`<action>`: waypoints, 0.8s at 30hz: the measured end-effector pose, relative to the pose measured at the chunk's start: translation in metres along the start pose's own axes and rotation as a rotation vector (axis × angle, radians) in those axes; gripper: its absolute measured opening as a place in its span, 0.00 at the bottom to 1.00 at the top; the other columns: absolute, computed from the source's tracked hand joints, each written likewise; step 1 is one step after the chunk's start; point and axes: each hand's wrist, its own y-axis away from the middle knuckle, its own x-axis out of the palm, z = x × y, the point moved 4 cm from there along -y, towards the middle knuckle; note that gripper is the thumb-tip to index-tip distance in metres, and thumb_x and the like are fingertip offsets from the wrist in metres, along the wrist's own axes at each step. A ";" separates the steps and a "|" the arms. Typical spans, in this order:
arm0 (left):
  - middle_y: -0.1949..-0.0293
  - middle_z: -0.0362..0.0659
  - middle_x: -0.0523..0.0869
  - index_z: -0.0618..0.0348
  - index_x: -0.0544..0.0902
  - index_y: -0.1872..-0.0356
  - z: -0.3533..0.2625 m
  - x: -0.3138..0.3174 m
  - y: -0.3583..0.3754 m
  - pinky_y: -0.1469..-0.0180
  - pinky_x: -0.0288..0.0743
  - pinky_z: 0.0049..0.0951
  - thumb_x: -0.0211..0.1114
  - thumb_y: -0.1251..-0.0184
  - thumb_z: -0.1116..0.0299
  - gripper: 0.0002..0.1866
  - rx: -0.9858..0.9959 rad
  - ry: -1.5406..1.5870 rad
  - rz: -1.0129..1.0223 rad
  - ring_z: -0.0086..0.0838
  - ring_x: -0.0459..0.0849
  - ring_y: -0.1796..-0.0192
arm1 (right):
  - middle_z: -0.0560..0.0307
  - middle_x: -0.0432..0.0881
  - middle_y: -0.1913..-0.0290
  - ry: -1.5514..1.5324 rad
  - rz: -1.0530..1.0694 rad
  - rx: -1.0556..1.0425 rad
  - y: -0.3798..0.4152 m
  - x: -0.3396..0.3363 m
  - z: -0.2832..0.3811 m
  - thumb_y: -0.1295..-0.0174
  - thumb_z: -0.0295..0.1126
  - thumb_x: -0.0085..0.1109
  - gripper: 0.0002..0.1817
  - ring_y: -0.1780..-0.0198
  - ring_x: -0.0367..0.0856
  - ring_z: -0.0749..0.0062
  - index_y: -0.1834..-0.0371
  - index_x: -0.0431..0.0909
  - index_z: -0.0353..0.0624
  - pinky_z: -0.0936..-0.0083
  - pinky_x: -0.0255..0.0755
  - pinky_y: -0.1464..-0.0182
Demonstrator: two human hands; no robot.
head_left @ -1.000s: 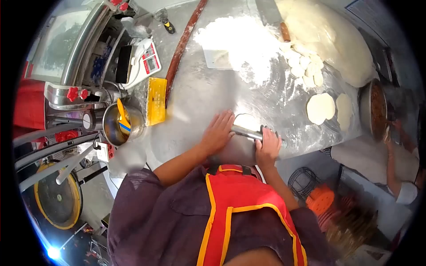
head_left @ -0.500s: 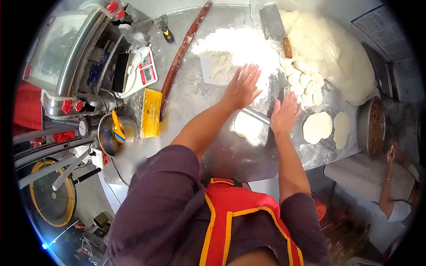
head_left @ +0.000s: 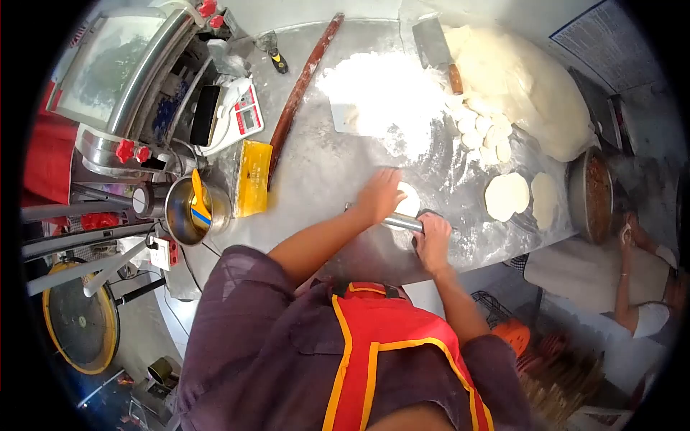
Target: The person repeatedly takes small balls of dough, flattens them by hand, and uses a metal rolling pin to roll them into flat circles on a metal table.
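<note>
A metal rolling pin (head_left: 402,221) lies across a floured dough round (head_left: 408,201) on the grey worktop, near its front edge. My left hand (head_left: 379,197) is over the left part of the pin, its fingers bent over it and slightly blurred. My right hand (head_left: 433,243) is closed around the right part. Both hands cover parts of the pin. To the right lie flattened dough rounds (head_left: 507,197), with a separate flat piece (head_left: 543,201) beside them. Several small dough pieces (head_left: 489,136) sit farther back, next to spread white flour (head_left: 388,90).
A large dough mass (head_left: 517,86) and a cleaver (head_left: 433,47) are at the back right. A filling bowl (head_left: 593,194) stands at the right edge, near another person's hands (head_left: 628,231). Leftward are a long wooden stick (head_left: 302,93), scale (head_left: 246,115), yellow block (head_left: 253,178) and metal pot (head_left: 180,215).
Both hands have come back from the flour toward the front edge and onto the rolling pin. My right hand has closed on it. The view has shifted slightly.
</note>
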 end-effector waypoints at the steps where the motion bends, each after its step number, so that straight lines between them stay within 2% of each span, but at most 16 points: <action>1: 0.44 0.55 0.80 0.62 0.74 0.44 -0.001 0.003 -0.013 0.39 0.70 0.46 0.70 0.41 0.64 0.25 -0.014 -0.076 0.116 0.51 0.76 0.41 | 0.50 0.78 0.45 0.001 0.034 0.001 0.005 -0.002 -0.005 0.48 0.28 0.68 0.21 0.40 0.72 0.51 0.49 0.75 0.44 0.53 0.61 0.38; 3: 0.47 0.54 0.81 0.61 0.77 0.50 -0.004 0.006 -0.028 0.42 0.72 0.45 0.71 0.42 0.65 0.20 -0.045 -0.226 0.351 0.49 0.77 0.43 | 0.50 0.78 0.45 -0.008 0.123 -0.015 0.021 -0.014 -0.016 0.49 0.29 0.69 0.22 0.40 0.73 0.51 0.49 0.75 0.43 0.53 0.59 0.35; 5: 0.49 0.53 0.82 0.60 0.78 0.54 0.012 0.001 -0.027 0.44 0.73 0.45 0.70 0.42 0.66 0.17 -0.155 -0.117 0.280 0.49 0.79 0.45 | 0.49 0.77 0.45 0.028 0.145 -0.063 0.045 -0.022 -0.023 0.48 0.29 0.69 0.22 0.40 0.73 0.51 0.48 0.75 0.43 0.52 0.58 0.33; 6: 0.50 0.52 0.83 0.60 0.78 0.56 0.020 -0.002 -0.026 0.45 0.74 0.45 0.70 0.42 0.66 0.16 -0.209 -0.067 0.246 0.48 0.80 0.45 | 0.47 0.76 0.40 0.041 0.203 0.000 0.055 -0.024 -0.023 0.47 0.30 0.67 0.25 0.36 0.71 0.51 0.43 0.75 0.41 0.51 0.55 0.28; 9: 0.54 0.54 0.85 0.61 0.80 0.57 0.024 -0.007 -0.006 0.48 0.75 0.46 0.69 0.42 0.68 0.14 -0.461 0.259 0.204 0.51 0.82 0.49 | 0.45 0.73 0.34 0.089 0.087 0.063 0.071 -0.020 0.006 0.43 0.32 0.64 0.28 0.32 0.69 0.51 0.37 0.72 0.39 0.49 0.51 0.26; 10: 0.55 0.55 0.85 0.62 0.80 0.56 0.020 0.002 0.002 0.48 0.75 0.46 0.68 0.41 0.68 0.14 -0.414 0.285 0.359 0.52 0.82 0.50 | 0.43 0.70 0.30 0.108 0.101 0.138 0.066 -0.012 0.007 0.38 0.36 0.61 0.30 0.29 0.66 0.52 0.34 0.70 0.36 0.47 0.48 0.25; 12: 0.57 0.57 0.85 0.62 0.81 0.54 0.011 0.022 0.015 0.49 0.75 0.46 0.66 0.40 0.67 0.14 -0.312 0.339 0.657 0.54 0.83 0.52 | 0.42 0.70 0.31 0.243 -0.094 0.095 0.032 -0.001 0.005 0.34 0.38 0.57 0.28 0.29 0.66 0.51 0.34 0.70 0.35 0.47 0.48 0.25; 13: 0.57 0.58 0.85 0.61 0.82 0.55 0.010 0.024 0.010 0.49 0.75 0.47 0.66 0.39 0.66 0.14 -0.289 0.259 0.561 0.54 0.83 0.53 | 0.41 0.71 0.31 0.312 -0.196 0.070 0.007 0.003 0.001 0.32 0.39 0.55 0.27 0.29 0.67 0.50 0.34 0.71 0.35 0.46 0.48 0.25; 15: 0.59 0.58 0.86 0.61 0.84 0.55 0.002 0.032 0.002 0.49 0.75 0.47 0.65 0.39 0.64 0.14 -0.240 0.097 0.370 0.54 0.83 0.53 | 0.40 0.72 0.32 0.279 -0.176 0.113 -0.048 0.000 -0.006 0.29 0.41 0.51 0.26 0.30 0.68 0.49 0.34 0.71 0.34 0.45 0.50 0.26; 17: 0.59 0.57 0.86 0.60 0.84 0.56 -0.013 0.025 -0.024 0.49 0.75 0.48 0.63 0.36 0.60 0.15 -0.275 0.075 0.400 0.54 0.84 0.53 | 0.39 0.72 0.32 0.276 -0.175 0.199 -0.098 0.004 -0.018 0.28 0.43 0.48 0.27 0.30 0.68 0.48 0.34 0.71 0.34 0.45 0.52 0.27; 20: 0.59 0.55 0.87 0.58 0.84 0.54 -0.019 0.025 -0.041 0.49 0.75 0.48 0.62 0.35 0.60 0.15 -0.253 -0.001 0.492 0.53 0.84 0.53 | 0.38 0.70 0.31 0.207 -0.104 0.135 -0.105 0.005 -0.019 0.27 0.44 0.47 0.28 0.30 0.67 0.47 0.33 0.69 0.33 0.47 0.53 0.27; 22: 0.58 0.54 0.86 0.59 0.84 0.55 0.003 0.031 -0.024 0.49 0.75 0.47 0.63 0.35 0.60 0.15 -0.161 0.055 0.335 0.52 0.83 0.53 | 0.37 0.69 0.30 0.202 -0.084 0.072 -0.046 0.005 -0.008 0.28 0.44 0.48 0.29 0.29 0.66 0.46 0.32 0.68 0.33 0.48 0.52 0.26; 23: 0.57 0.54 0.86 0.59 0.84 0.55 0.012 0.031 -0.013 0.48 0.75 0.47 0.63 0.35 0.59 0.15 -0.118 0.087 0.256 0.52 0.83 0.52 | 0.36 0.68 0.30 0.264 -0.027 0.074 -0.006 0.016 -0.006 0.32 0.42 0.52 0.30 0.29 0.66 0.45 0.32 0.67 0.32 0.47 0.53 0.27; 24: 0.54 0.55 0.85 0.60 0.84 0.55 0.019 0.024 -0.002 0.46 0.73 0.47 0.63 0.34 0.59 0.16 -0.283 0.171 0.315 0.52 0.82 0.50 | 0.37 0.68 0.29 0.164 0.014 0.110 0.028 0.009 0.002 0.37 0.40 0.56 0.32 0.28 0.65 0.45 0.32 0.67 0.32 0.47 0.53 0.27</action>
